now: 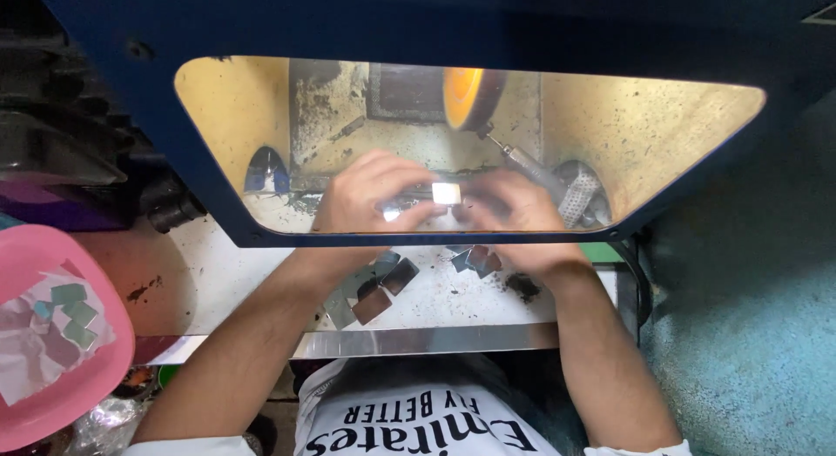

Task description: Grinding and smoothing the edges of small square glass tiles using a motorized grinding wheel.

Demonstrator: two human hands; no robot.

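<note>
Both hands work inside the lit opening of a dark blue machine hood [200, 168], seen through its wide window. The left hand [370, 190] and the right hand [514, 208] meet in the middle and hold between them 1 small square shiny metal piece [446, 193]. The fingers of both hands are closed around its edges, the left from the left side and the right from the right side, so the piece is pinched between the 2 hands.

The piece is just below the round orange polishing wheel [466, 94], but it is apart from it; a gap shows between them. The lower rim of the hood crosses over both wrists, so the room for the arms is narrow in height. To the right, a thin metal rod [522, 164] and a grey perforated metal part [579, 195] stand near the right hand. To the left there is more open room, up to a dark blue curved part [266, 170].

Below the hood, the white dirty surface [226, 282] carries several flat dark metal squares [387, 286] between the forearms, close to the shiny front edge. At the far left a pink plastic bowl [104, 334] holds small greenish squares [74, 312]. On the right is a teal floor [749, 334].
</note>
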